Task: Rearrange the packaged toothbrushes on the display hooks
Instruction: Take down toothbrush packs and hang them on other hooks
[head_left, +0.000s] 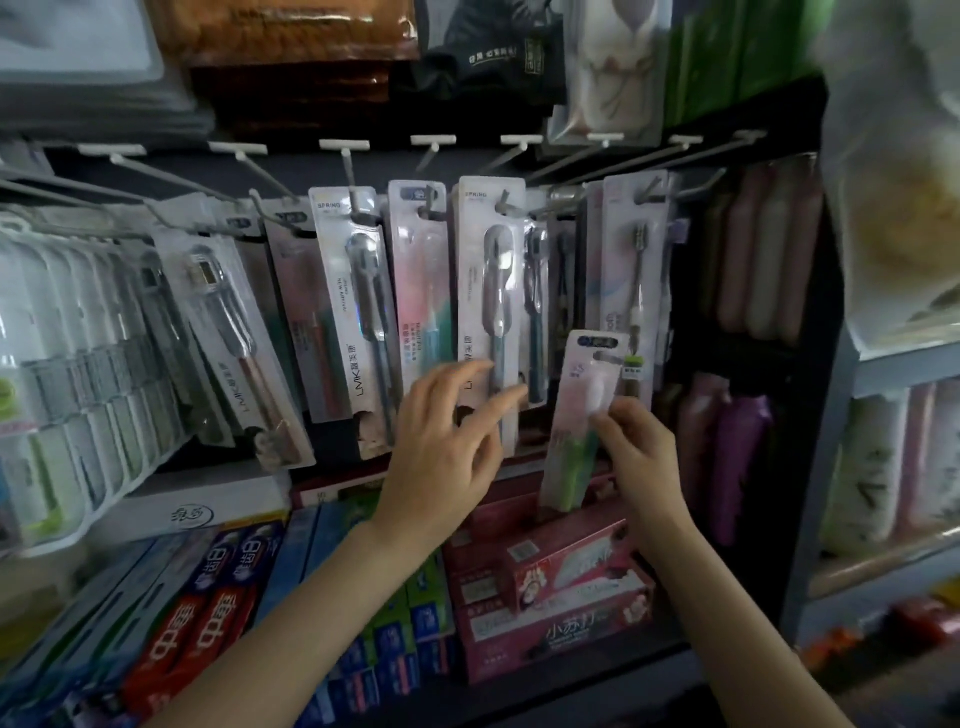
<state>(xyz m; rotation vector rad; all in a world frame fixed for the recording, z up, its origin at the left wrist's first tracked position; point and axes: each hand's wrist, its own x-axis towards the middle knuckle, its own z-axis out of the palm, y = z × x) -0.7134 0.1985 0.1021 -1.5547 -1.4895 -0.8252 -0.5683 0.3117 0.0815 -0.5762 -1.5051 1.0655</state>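
Observation:
Packaged toothbrushes hang in rows from metal display hooks (363, 202) across the middle of the rack. My right hand (641, 457) pinches a pink and green toothbrush pack (582, 415) off the hooks, upright, below the right-hand rows. My left hand (447, 441) reaches up with fingers spread, its fingertips touching the lower part of a white hanging pack (488, 291) with a dark brush. Another white pack (353, 301) hangs to its left, and a pink pack (421, 280) hangs between them.
Toothpaste boxes (550, 582) in red, blue and green fill the shelf under the hooks. Clear blister packs (62, 364) crowd the left side. Folded cloth goods (291, 52) lie above. Pink and purple bottles (748, 457) stand at the right beside a shelf post.

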